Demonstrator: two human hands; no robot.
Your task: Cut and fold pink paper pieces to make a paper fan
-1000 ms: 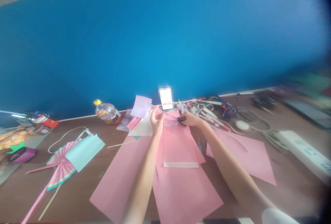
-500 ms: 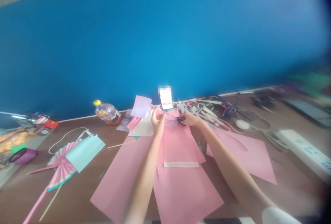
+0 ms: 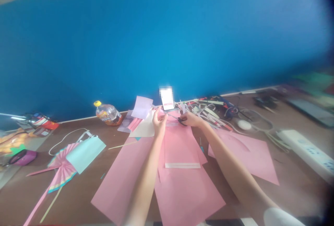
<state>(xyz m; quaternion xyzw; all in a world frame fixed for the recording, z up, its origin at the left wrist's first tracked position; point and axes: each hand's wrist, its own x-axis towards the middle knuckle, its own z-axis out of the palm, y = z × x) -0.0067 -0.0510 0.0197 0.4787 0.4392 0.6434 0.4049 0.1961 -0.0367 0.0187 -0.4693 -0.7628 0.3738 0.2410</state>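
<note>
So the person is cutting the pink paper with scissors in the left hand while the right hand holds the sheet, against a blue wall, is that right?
Not quite: the hands are swapped. In the head view the right hand holds the scissors, and the left hand holds the far edge of the pink paper. The blue wall behind is as you say.

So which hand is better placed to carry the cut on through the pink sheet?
Probably the right hand: it holds the scissors at the pink sheet's far edge, while the left hand pinches that edge.
</note>
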